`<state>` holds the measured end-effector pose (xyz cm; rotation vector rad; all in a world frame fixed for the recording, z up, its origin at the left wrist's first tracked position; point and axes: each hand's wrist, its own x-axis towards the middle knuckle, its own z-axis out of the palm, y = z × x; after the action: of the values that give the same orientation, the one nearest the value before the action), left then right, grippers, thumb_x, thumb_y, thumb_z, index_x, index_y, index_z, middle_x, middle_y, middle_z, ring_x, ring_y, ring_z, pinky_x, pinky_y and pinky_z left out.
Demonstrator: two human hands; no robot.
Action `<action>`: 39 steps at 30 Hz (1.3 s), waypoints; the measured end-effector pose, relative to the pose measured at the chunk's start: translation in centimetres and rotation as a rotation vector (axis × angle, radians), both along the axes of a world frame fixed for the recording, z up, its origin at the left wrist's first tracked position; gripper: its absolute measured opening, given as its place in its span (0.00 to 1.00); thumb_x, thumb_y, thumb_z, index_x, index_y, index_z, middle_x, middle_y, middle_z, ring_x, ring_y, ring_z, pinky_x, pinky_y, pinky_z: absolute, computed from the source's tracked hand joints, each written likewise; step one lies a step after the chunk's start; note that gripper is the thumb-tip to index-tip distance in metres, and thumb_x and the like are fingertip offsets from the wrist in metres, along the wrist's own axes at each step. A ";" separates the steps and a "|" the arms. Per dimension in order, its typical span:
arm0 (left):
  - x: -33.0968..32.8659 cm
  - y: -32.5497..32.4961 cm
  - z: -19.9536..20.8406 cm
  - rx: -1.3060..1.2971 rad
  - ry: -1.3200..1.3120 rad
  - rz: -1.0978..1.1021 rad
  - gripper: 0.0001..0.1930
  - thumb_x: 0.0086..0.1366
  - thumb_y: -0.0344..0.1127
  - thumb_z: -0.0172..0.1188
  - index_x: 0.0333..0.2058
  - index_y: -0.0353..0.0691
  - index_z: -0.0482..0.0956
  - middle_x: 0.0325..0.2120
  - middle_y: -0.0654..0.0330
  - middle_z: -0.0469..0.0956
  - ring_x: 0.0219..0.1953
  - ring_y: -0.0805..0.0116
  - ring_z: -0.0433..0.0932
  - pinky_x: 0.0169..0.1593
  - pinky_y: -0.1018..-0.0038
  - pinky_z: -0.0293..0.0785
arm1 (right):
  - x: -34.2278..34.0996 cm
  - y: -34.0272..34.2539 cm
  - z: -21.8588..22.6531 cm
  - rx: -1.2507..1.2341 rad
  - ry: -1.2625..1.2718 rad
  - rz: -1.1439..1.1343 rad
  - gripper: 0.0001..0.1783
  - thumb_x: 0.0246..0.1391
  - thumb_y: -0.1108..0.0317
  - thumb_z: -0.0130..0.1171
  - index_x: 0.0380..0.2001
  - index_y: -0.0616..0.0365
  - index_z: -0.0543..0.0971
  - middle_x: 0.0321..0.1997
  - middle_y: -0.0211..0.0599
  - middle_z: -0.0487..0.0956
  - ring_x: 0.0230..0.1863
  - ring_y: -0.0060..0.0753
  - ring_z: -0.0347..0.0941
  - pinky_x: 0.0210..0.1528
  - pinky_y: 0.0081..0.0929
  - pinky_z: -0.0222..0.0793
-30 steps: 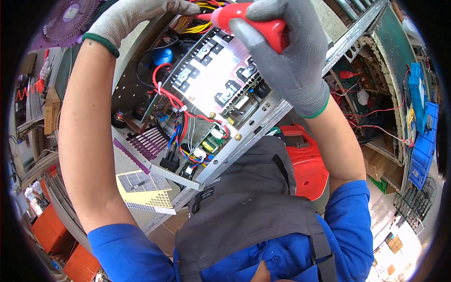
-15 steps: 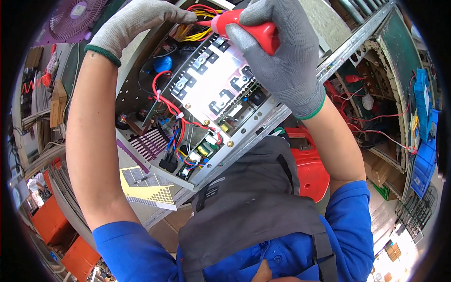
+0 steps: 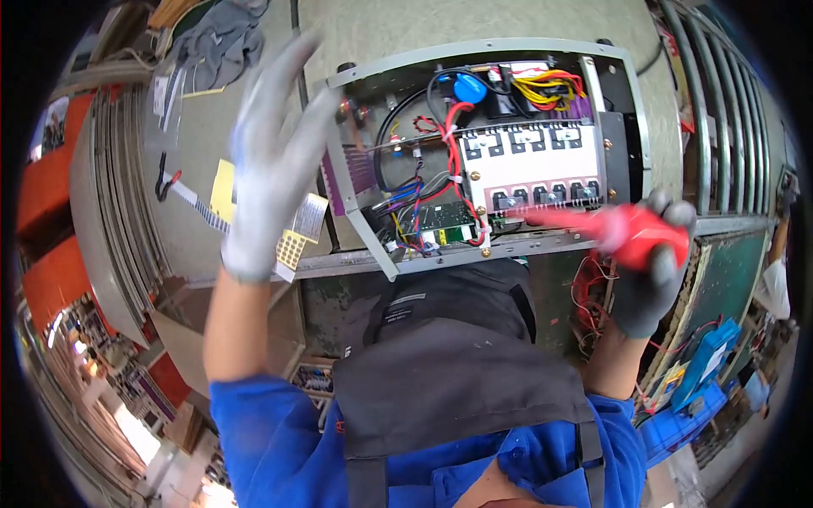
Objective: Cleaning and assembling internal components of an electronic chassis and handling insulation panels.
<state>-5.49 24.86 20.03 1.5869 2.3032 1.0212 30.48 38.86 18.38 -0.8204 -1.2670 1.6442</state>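
My right hand [image 3: 648, 292], in a grey glove, is closed round a red squeeze bottle [image 3: 639, 235] with a long pointed nozzle. The nozzle points left, over the near edge of the white heatsink plate [image 3: 532, 169]; I cannot tell whether its tip touches. Rows of black transistors [image 3: 527, 138] line that plate inside an open metal chassis [image 3: 474, 52]. My left hand [image 3: 275, 161], gloved in light grey and smeared by motion, is raised off the chassis's left end with fingers apart and nothing in it. Red cables [image 3: 453, 148] run beside the plate.
Yellow perforated sheets [image 3: 292, 245] lie left of the chassis, near the bench edge. A grey cloth [image 3: 222, 42] is at the far left. Metal rollers [image 3: 720, 110] stand at the right, and blue bins [image 3: 682, 423] sit lower right.
My left hand has left the bottle's tip and moved left. My right hand has brought the bottle nearer and to the right. The chassis now appears turned, its long side running left to right.
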 end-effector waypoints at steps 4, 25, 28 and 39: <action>5.6 -12.7 -4.1 0.017 -0.509 0.491 0.29 0.65 0.28 0.59 0.64 0.32 0.64 0.61 0.49 0.70 0.63 0.57 0.70 0.66 0.62 0.65 | -5.8 -2.7 4.2 0.611 -0.195 0.457 0.23 0.28 0.72 0.82 0.28 0.52 0.76 0.37 0.35 0.72 0.29 0.29 0.71 0.28 0.27 0.70; 8.6 -16.3 -7.2 -0.063 -0.694 0.535 0.28 0.63 0.23 0.58 0.63 0.30 0.66 0.58 0.49 0.71 0.60 0.60 0.72 0.63 0.65 0.67 | -7.9 -7.8 2.1 0.827 -0.281 0.550 0.25 0.32 0.75 0.78 0.31 0.48 0.73 0.32 0.30 0.72 0.25 0.30 0.69 0.23 0.29 0.65; 8.5 -16.0 -7.3 -0.050 -0.672 0.506 0.28 0.64 0.23 0.57 0.63 0.30 0.66 0.59 0.49 0.71 0.61 0.60 0.71 0.64 0.65 0.66 | -7.8 -7.8 2.2 0.824 -0.267 0.573 0.25 0.32 0.76 0.78 0.31 0.48 0.73 0.32 0.30 0.72 0.24 0.29 0.68 0.22 0.29 0.64; 6.5 -15.4 -7.2 0.082 -0.508 0.387 0.27 0.65 0.23 0.57 0.63 0.33 0.66 0.62 0.48 0.67 0.64 0.55 0.67 0.67 0.61 0.62 | -4.1 -6.4 4.3 0.680 -0.374 0.233 0.19 0.35 0.79 0.74 0.29 0.54 0.74 0.31 0.35 0.70 0.28 0.27 0.67 0.30 0.25 0.66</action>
<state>0.97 9.42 12.82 0.7758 2.2510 1.4200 26.39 32.42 22.63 -0.5730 -2.0896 1.1149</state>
